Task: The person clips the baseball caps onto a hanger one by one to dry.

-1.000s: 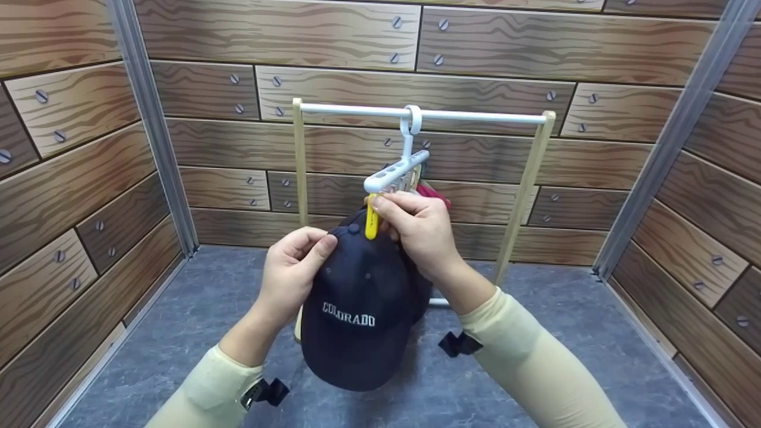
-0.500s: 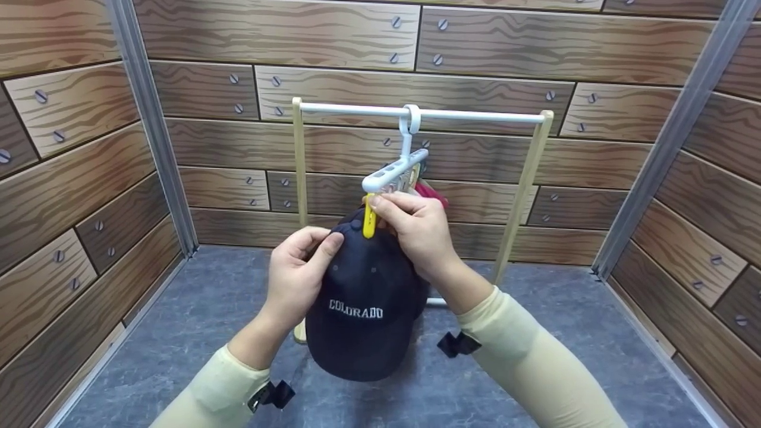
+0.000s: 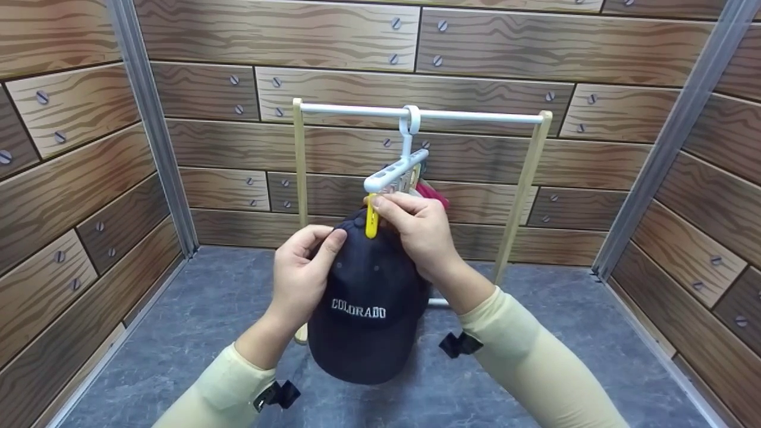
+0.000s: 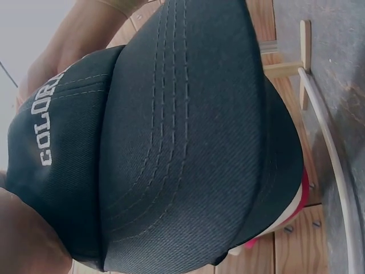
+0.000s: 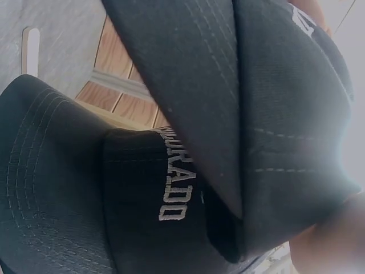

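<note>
A navy cap lettered COLORADO hangs brim-down in the head view. My left hand pinches the left side of its crown between thumb and fingers. With thumb and fingertips my right hand pinches a yellow clip at the near end of a white hanger. The clip's lower end overlaps the top of the crown; whether it bites the fabric I cannot tell. Behind, in the right wrist view, is a second dark cap with matching lettering, partly covered by the front cap.
The hanger hooks over the white bar of a small rack with wooden posts. Something pink-red hangs farther back, mostly hidden. Wood-patterned walls enclose a grey floor on the back and sides.
My left hand and the front cap have shifted slightly right and up, bringing the crown's top further under the yellow clip. My right hand has stayed nearly still on the clip.
</note>
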A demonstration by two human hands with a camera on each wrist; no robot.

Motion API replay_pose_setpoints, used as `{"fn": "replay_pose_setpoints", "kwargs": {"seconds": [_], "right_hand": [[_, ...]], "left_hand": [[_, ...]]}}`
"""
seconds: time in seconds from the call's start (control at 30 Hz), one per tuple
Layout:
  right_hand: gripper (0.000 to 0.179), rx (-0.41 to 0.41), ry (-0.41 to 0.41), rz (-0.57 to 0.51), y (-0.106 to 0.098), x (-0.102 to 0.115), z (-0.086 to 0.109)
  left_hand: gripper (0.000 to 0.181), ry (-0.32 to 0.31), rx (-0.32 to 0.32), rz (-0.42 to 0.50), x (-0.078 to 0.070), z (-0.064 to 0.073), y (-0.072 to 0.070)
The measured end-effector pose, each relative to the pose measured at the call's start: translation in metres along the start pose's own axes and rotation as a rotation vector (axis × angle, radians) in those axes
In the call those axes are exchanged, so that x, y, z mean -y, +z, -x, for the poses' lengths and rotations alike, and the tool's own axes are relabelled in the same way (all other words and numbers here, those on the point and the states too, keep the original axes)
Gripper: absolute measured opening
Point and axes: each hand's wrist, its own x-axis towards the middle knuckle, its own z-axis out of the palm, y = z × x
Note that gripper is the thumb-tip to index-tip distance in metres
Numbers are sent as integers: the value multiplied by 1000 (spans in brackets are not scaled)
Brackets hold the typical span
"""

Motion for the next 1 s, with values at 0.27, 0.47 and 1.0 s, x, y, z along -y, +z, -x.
{"fn": "replay_pose_setpoints", "kwargs": {"seconds": [0.27,0.47,1.0], "right_hand": [[21,12,29,-48,0,-3,2],[24,31,17,-74,-2,-6,4],[22,90,-125,41,-15,-19,19]], "left_hand": [[13,-25,19,8,2,1,-1],[11,-23,38,-33,2,1,-2],[7,-57,143,-77,8,8,-6]]}}
